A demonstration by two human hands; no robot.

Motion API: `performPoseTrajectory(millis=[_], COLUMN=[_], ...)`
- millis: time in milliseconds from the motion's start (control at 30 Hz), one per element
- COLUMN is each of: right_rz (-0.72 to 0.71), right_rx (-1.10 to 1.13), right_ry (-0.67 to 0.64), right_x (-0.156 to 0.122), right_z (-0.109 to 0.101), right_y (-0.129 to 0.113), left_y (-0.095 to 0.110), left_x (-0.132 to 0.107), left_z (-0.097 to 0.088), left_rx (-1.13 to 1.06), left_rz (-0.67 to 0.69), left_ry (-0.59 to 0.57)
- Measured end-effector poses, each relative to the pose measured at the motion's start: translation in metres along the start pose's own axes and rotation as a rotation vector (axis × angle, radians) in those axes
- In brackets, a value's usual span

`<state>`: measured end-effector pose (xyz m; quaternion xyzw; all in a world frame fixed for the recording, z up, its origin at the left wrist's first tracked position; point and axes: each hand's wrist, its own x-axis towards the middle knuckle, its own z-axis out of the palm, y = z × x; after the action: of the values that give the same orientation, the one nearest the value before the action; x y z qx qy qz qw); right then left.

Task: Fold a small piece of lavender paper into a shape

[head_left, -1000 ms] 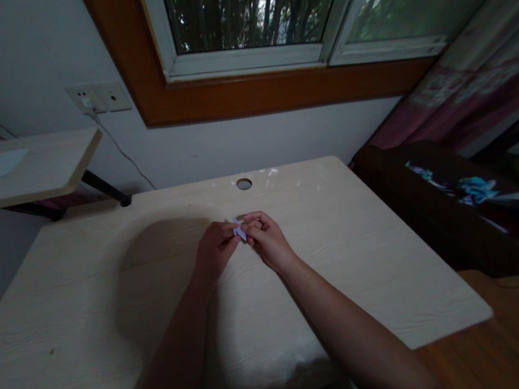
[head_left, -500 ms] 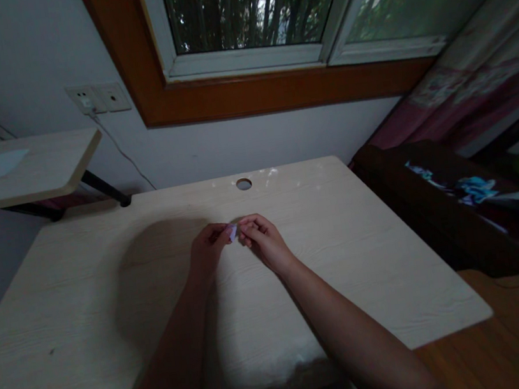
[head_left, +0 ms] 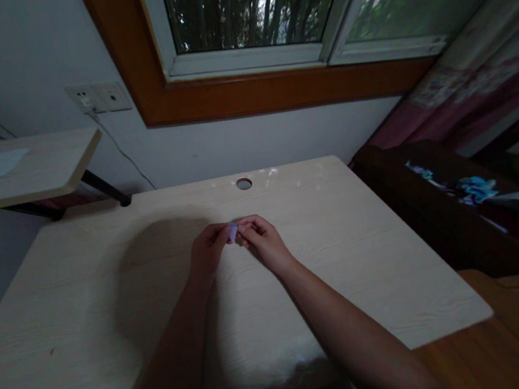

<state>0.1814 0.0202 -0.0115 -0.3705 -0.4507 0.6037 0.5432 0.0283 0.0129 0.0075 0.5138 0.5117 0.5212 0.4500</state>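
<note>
Between my two hands is a small, pale purple piece that looks like folded paper (head_left: 232, 232). My left hand (head_left: 206, 248) pinches its left side between thumb and fingers. From the right, my right hand (head_left: 263, 236) has its thumb and fingertips closed at the piece's right edge. Both hands are over the middle of a light wood-grain desk (head_left: 355, 258). The fingers cover much of the piece, so its full shape is hidden.
A round cable hole (head_left: 244, 184) lies near the desk's back edge. At left a raised shelf (head_left: 45, 179) stands on black legs and bears a paper sheet. A white cord (head_left: 123, 152) hangs from a wall socket (head_left: 99, 99). Dark furniture (head_left: 436, 215) with a blue item stands at right.
The fingertips of my right hand have closed the small gap and now meet the purple piece. My left hand keeps its pinch in almost the same spot.
</note>
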Motion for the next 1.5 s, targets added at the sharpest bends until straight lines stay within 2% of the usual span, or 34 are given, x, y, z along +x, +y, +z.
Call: performPoseTrajectory(millis=[167,267,467,767,933,1033,1333,1500], right_rz=[-0.017,-0.028,-0.053,-0.064,-0.203,-0.270,-0.323,-0.357], right_rx=[-0.018,-0.031,-0.068,-0.131,-0.358,-0.421,-0.481,-0.531], right_ry=[0.024,0.026,0.041,0.057,0.043,0.059,0.044,0.066], right_x=[0.000,0.000,0.000,-0.001,-0.003,-0.003,-0.004,-0.005], right_z=[-0.001,-0.002,-0.002,-0.002,-0.001,0.000,0.000,0.000], right_y=[0.000,0.001,0.002,0.003,-0.001,-0.001,-0.002,-0.006], left_y=[0.003,-0.003,-0.015,-0.012,-0.013,-0.012,-0.007,-0.007], left_x=[-0.002,0.000,0.005,0.004,0.004,0.003,0.000,-0.001], left_z=[0.001,0.002,0.003,0.002,0.003,0.004,0.004,0.006], left_rx=[-0.051,-0.021,-0.150,-0.111,-0.146,-0.160,-0.124,-0.161], left_rz=[0.012,0.014,-0.006,-0.030,-0.041,-0.052,-0.029,-0.011], left_ry=[0.017,0.026,0.020,0.055,0.106,0.119,0.111,0.051])
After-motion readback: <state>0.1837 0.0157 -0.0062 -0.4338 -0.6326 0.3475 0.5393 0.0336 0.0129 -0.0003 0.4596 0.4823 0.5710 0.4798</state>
